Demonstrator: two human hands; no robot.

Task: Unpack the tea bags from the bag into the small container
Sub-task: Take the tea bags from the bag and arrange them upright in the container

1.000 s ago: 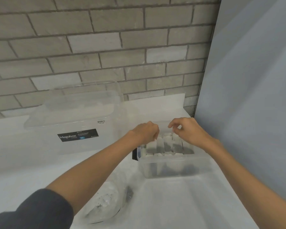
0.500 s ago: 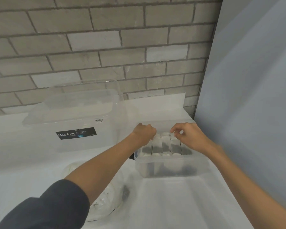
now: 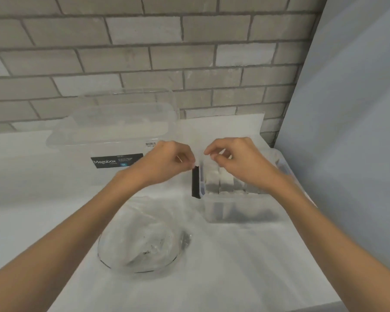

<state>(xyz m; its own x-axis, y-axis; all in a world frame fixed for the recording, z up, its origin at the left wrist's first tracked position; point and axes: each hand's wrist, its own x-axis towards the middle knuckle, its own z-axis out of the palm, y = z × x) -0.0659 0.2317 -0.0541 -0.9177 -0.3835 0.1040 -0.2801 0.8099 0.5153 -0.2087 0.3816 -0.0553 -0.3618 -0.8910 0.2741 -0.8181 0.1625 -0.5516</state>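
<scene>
A: Where are the tea bags [image 3: 218, 181]?
B: In the small container [image 3: 234, 210], standing upright in rows, packed side by side. The container's clear and sits on the white table [image 3: 234, 278], right side, close to the grey panel [image 3: 358, 109].

A: And the hands?
B: Both are just above the container's left end, near each other but not touching. The L hand [image 3: 169, 163] has its fingers curled in, w/ the tips right over the black latch [image 3: 196, 181] on the container's left wall. Can't tell if it's touching the latch or holding anything.

A: R hand [image 3: 239, 163]?
B: It's over the tea bags, thumb and forefinger drawn together like a pinch, other fingers curled. Too blurry to say if anything's between them. There's a faint pale bit between the 2 hands, but I can't make out what it is.

A: The bag [image 3: 142, 239]?
B: Clear plastic, crumpled, lying on the table in front of the container and to its left, under the L forearm. Dark specks inside; contents unclear.

A: Anything else?
B: A big clear box [image 3: 113, 131] at the back left w/ a black Megabox label [image 3: 116, 160], against the brick wall [image 3: 144, 52].
</scene>
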